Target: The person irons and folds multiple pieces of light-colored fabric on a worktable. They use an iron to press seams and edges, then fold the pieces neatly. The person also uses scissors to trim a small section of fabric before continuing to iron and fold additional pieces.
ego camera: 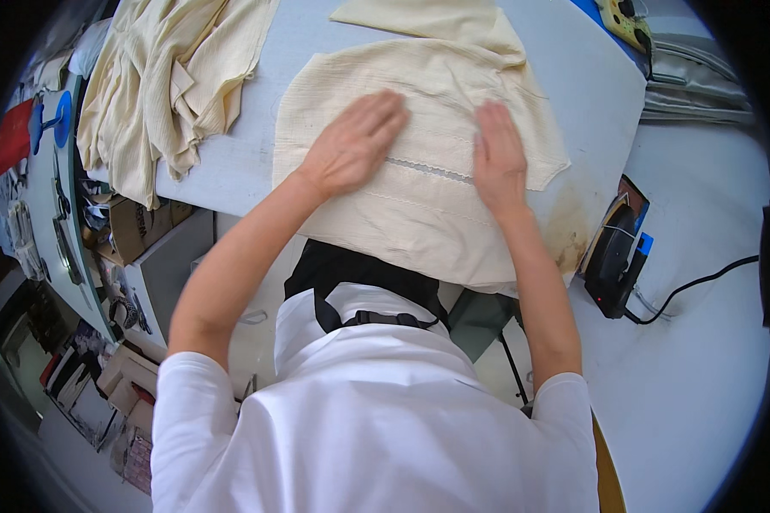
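Note:
A cream crinkled cloth lies spread over the white-covered board in front of me, its near edge hanging at my waist. My left hand rests flat on its middle, fingers pointing up and to the right and slightly blurred. To the right, my right hand also presses palm-down on the cloth, and neither hand grips anything. Between them runs a narrow slit with lace-like edges, with rows of stitching beside it. Wrinkles cross the cloth above the hands, and its far part is folded over.
A black electric iron stands at the right by a brownish scorched patch, its black cord running right. More cream cloth is heaped at the upper left. A cardboard box and scissors are at the left.

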Motion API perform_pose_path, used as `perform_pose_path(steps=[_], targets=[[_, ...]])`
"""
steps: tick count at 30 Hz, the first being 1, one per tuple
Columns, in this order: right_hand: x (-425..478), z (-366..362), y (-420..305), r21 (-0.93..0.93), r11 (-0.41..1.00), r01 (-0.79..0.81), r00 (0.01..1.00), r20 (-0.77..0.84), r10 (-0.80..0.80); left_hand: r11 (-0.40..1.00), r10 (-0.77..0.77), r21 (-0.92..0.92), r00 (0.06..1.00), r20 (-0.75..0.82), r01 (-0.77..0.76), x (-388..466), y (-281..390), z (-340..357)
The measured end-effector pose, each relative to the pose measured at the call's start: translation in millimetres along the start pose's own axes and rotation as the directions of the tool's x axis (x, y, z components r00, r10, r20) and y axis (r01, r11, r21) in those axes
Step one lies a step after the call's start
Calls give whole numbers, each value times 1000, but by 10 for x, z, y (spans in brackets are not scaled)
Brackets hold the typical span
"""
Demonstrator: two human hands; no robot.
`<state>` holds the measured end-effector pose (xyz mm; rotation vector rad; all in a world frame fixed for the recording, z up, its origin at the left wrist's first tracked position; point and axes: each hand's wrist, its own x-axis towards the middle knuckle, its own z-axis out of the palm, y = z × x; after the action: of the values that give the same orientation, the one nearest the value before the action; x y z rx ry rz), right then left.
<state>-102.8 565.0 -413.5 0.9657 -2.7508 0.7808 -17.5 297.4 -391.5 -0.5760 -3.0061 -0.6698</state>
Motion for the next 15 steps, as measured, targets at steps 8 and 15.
perform_pose_path(steps=[8, 15], targets=[[-469, -486, 239, -163, 965, -204, 979, -54, 198, 848, -432, 169, 839, -330, 503, -649, -320, -114], [-544, -369, -101, -106, 994, -38, 991, 122, 51, 936, -330, 116, 944, -33, 331, -687, 183, 12]])
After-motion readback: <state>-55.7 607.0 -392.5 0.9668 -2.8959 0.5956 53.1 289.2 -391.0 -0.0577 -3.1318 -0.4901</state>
